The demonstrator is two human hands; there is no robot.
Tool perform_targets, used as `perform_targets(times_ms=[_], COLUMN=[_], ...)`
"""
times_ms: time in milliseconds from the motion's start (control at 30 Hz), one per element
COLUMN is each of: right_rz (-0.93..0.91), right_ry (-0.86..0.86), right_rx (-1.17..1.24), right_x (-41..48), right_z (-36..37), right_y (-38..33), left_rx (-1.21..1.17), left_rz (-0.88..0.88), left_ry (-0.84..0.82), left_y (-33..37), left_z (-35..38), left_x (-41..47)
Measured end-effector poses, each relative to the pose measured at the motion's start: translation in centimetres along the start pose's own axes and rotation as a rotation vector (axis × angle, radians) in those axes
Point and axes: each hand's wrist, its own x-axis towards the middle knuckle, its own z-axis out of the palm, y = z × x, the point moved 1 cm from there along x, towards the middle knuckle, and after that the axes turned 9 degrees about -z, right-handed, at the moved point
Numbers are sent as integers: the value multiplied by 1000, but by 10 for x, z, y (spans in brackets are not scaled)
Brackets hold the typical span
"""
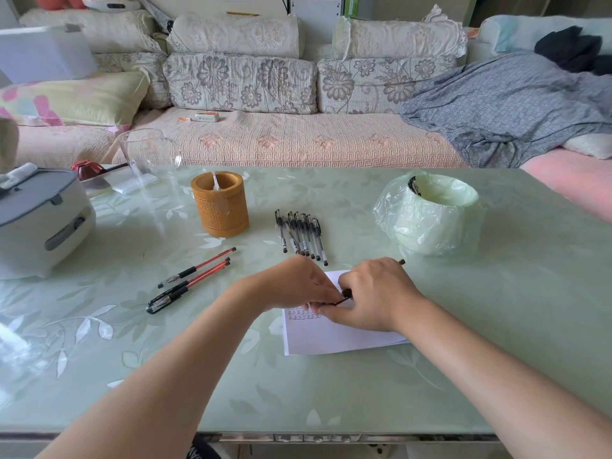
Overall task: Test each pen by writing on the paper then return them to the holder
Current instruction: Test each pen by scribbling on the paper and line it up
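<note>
Backing the scene: floral sofa (238, 84) behind a pale green tabletop (165, 359).
Pen (346, 294): above the paper (331, 339), between both hands.
Right hand (374, 293): grips the barrel.
Left hand (291, 283): pinches its dark end.
Holder (220, 207): well apart, farther back.

Soft even daylight, faint table (132, 326) glare, wide-angle edge curvature

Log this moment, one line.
left hand, right hand: gripping pen over paper | black pens: row by holder | red pens: farther left
</note>
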Motion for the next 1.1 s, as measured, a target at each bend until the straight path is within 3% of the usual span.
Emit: perform_targets(times_ms=[200, 500, 700, 833, 1033, 1100], right_rz=[-49, 43, 95, 152, 324, 445], right_ry=[19, 20, 29, 101, 157, 176], right_rx=[-5, 97, 419, 467, 474, 494], right_x=[-3, -2, 6, 10, 17, 21], right_z=[3, 4, 12, 17, 13, 14], right_y=[1, -2, 9, 23, 30, 35], left_rx=[-70, -77, 57, 48, 110, 210], left_rz=[-4, 12, 7, -16, 66, 89], left_ry=[-61, -14, 305, 514, 704, 673], left_y=[1, 2, -8, -22, -27, -28], left_z=[3, 2, -20, -38, -38, -34], left_x=[-4, -4, 9, 15, 20, 20])
